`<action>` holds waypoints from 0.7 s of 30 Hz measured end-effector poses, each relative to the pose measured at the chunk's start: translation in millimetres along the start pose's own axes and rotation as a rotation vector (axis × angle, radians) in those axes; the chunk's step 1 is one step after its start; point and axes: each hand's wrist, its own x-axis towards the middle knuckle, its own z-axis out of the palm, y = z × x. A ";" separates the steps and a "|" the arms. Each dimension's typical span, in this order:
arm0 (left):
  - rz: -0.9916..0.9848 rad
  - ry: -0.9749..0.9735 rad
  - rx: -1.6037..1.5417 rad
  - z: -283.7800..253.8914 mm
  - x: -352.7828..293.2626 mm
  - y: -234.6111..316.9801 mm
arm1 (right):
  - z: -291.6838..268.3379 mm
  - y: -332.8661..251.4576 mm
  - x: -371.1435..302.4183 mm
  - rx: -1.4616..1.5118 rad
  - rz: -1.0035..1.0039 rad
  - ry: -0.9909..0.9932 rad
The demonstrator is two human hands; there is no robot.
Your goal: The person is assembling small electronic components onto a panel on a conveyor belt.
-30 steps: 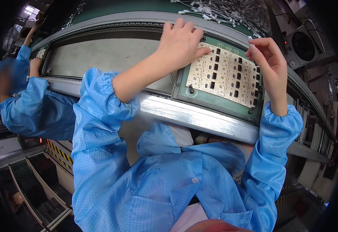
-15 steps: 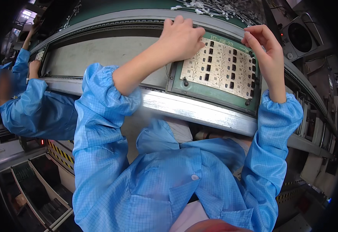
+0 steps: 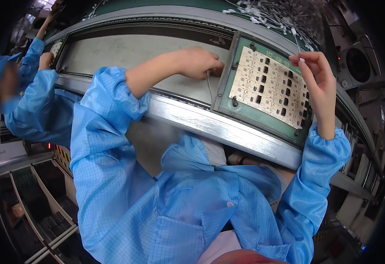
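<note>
My left hand (image 3: pixel 199 62) is closed beside the left edge of a green fixture plate (image 3: pixel 256 112), its fingertips curled down and hidden. A thin grey cord (image 3: pixel 209 86) runs down from by those fingers; whether they grip it does not show. The plate carries a pale circuit board panel (image 3: pixel 249 81) with rows of black components and several black knobs around it. Above the panel's far right side, my right hand (image 3: pixel 318 81) pinches a thin white lead with a small white connector (image 3: pixel 302 60) between thumb and forefinger.
The plate sits on a conveyor with a metal front rail (image 3: pixel 227 127). Beyond it lies a heap of white-ended leads (image 3: pixel 267 17). A round black fan (image 3: pixel 353 61) stands at right. Another person in blue (image 3: pixel 38 105) works at left, over divided bins (image 3: pixel 34 198).
My left hand has come off the panel's far left corner and dropped beside the plate's left edge. The plate appears further right and lower in view. My right hand still pinches its small white piece.
</note>
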 end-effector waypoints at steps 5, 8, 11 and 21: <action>0.098 -0.170 0.029 11.5 10.9 -7.2 | 3.3 5.0 -0.7 -0.050 0.038 -0.025; 0.015 -0.127 0.082 3.6 6.3 -9.8 | 11.4 -0.4 -1.7 -0.143 -0.009 -0.006; 0.005 0.112 -0.024 -47.7 -3.6 -17.1 | 20.2 3.8 -3.1 -0.213 -0.062 0.007; -0.075 0.690 -0.845 -100.0 25.3 44.4 | 36.6 32.9 9.5 -0.416 -0.066 -0.051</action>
